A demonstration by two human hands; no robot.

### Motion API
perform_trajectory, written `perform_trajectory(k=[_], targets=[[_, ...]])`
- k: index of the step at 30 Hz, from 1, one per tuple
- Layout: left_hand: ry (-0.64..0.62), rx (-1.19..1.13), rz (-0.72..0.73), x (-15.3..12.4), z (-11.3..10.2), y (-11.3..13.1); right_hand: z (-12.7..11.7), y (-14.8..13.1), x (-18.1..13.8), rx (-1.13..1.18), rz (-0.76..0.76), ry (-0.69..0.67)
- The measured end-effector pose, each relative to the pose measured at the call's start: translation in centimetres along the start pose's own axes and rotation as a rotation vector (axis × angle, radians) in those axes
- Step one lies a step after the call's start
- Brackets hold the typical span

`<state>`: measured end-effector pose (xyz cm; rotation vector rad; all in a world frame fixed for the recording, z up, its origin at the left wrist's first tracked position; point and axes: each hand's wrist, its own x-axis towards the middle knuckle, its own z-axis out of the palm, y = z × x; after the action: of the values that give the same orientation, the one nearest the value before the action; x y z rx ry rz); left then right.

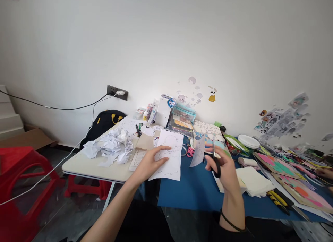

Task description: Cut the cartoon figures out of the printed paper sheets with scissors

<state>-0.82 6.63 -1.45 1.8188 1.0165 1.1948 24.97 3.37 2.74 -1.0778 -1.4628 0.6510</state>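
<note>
My left hand (153,160) lies on a white sheet of paper (173,169) with line drawings, its thumb and forefinger spread apart on top. The sheet's near edge sticks out over the gap between a cream table and a blue one. In my right hand (225,164) is a pair of black-handled scissors (217,167), blades pointing up and away. A smaller cut piece of printed paper (199,152) hangs tilted just left of the scissors; whether my fingers touch it I cannot tell. Pink-handled scissors (190,152) lie behind that piece.
Crumpled paper scraps (113,146) are heaped on the cream table (85,167). White napkins (255,181), yellow-black pliers (278,202) and painted cardboard (301,190) lie on the blue table (182,197). Red stools (23,179) stand at left. Another person's hand shows at the far right edge.
</note>
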Motion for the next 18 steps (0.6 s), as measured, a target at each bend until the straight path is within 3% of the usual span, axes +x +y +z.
perform_trajectory(k=[2, 4, 8, 11, 14, 18], targets=[[0.06, 0.0, -0.041, -0.7, -0.2, -0.1, -0.9, -0.3, -0.1, -0.106, -0.015, 0.04], [0.13, -0.012, -0.083, -1.4, -0.2, -0.1, -0.8, 0.7, 0.0, -0.126, 0.109, 0.001], [0.2, -0.09, -0.144, -2.5, -0.2, 0.1, 2.2, 4.5, 0.8, -0.12, 0.209, -0.044], [0.224, -0.069, -0.133, -3.2, -0.6, 0.4, 4.9, 6.3, 0.8, -0.08, 0.241, 0.019], [0.227, -0.027, -0.11, -3.7, -1.1, 0.7, 6.4, 6.0, -0.9, -0.001, 0.278, 0.081], [0.165, 0.016, -0.066, -4.2, -1.5, 1.0, 7.1, 3.8, -4.5, 0.16, 0.296, 0.057]])
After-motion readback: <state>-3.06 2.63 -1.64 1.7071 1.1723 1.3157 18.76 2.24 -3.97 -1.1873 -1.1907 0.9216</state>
